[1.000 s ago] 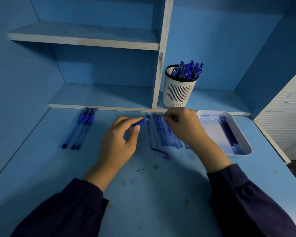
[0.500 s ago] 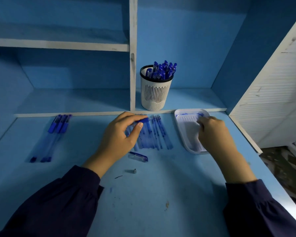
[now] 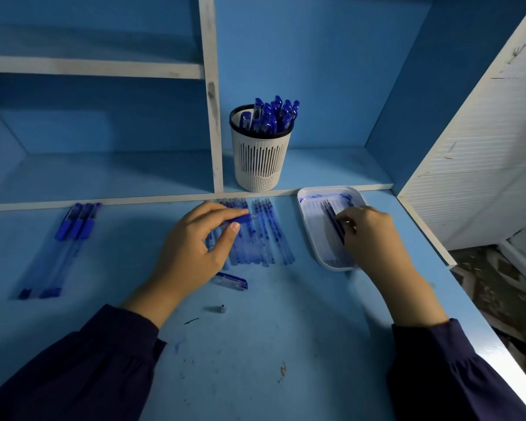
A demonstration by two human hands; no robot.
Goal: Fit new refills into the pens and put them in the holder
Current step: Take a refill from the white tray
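Your two hands, left hand [image 3: 192, 247] and right hand [image 3: 374, 238], are bare: no gloves, rings or watch visible. Both arms carry long dark navy sleeves, left sleeve [image 3: 73, 369] and right sleeve [image 3: 456, 372], loose-cut, gathered into a puckered cuff at each wrist. Fabric plain, unmarked. Nails short, unpainted.

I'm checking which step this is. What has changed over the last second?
The right hand left the row of used refills and moved right to the white tray, where its fingers now pinch a refill. The left hand stayed put, holding the pen barrel. The holder, the three pens on the left, the loose cap and the metal tip stayed as they were.
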